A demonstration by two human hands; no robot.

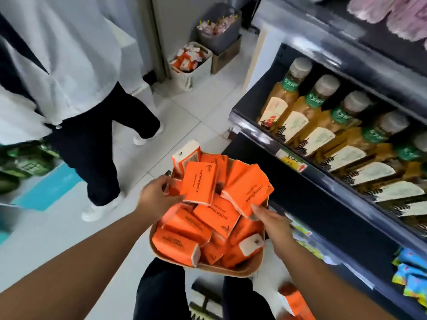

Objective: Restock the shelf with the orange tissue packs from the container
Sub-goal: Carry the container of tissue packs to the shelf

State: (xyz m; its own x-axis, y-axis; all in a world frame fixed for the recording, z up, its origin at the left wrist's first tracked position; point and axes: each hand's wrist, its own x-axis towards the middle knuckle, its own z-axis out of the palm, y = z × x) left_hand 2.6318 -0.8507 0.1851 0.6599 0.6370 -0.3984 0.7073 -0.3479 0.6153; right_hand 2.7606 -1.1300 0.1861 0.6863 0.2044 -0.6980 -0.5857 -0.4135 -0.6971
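Left hand [159,195] grips orange pack [199,182]; right hand [273,226] pinches second pack [246,188] at container's [231,271] right edge. Likely light, squashy; grip across the faces.

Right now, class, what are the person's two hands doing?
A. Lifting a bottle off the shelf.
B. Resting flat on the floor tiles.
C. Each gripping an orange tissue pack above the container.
C: the left hand grips one orange tissue pack and the right hand pinches a second pack at its lower edge, both over the container; no hand is on the bottles.
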